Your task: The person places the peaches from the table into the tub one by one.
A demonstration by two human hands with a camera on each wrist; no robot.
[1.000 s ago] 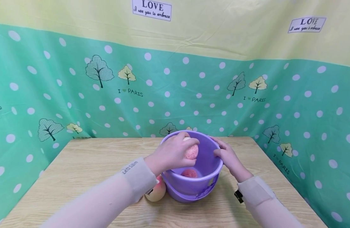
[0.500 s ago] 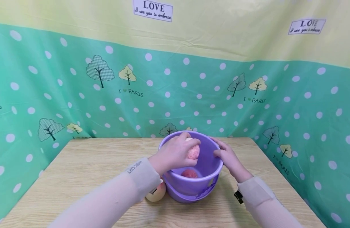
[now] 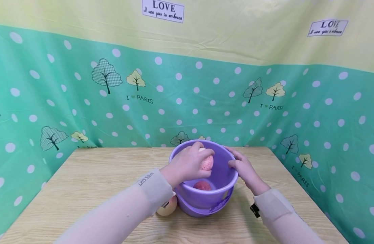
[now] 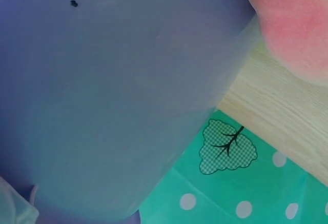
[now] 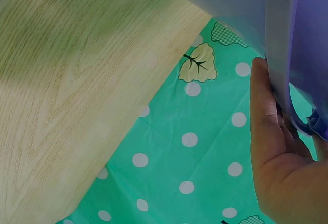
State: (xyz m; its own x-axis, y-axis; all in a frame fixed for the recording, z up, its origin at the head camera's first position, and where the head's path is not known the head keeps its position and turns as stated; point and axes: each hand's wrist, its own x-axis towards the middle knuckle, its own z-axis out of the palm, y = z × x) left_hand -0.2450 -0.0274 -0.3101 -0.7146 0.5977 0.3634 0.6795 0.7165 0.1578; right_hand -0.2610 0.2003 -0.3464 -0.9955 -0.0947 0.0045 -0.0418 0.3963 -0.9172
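Note:
My left hand (image 3: 190,162) grips a round pink speckled fruit (image 3: 206,163) with a pale top, over the mouth of a purple bucket (image 3: 202,200). Deeper inside the bucket lies a reddish round fruit (image 3: 202,185). My right hand (image 3: 246,169) holds the bucket's right rim; in the right wrist view that hand (image 5: 284,167) lies along the outer wall. A cream-and-pink peach (image 3: 168,207) rests on the table against the bucket's left side, partly hidden by my left cuff. The left wrist view shows the bucket wall (image 4: 118,90) close up beside the peach (image 4: 294,24).
The wooden table (image 3: 113,176) extends to both sides of the bucket. Behind and beside it hangs a green and yellow dotted cloth (image 3: 180,88). The bucket's purple handle (image 3: 221,204) hangs down at the front right.
My left hand, with the pink fruit, has shifted very slightly to the right over the bucket. My left sleeve moved along and covers more of the peach. The right hand and bucket stay put.

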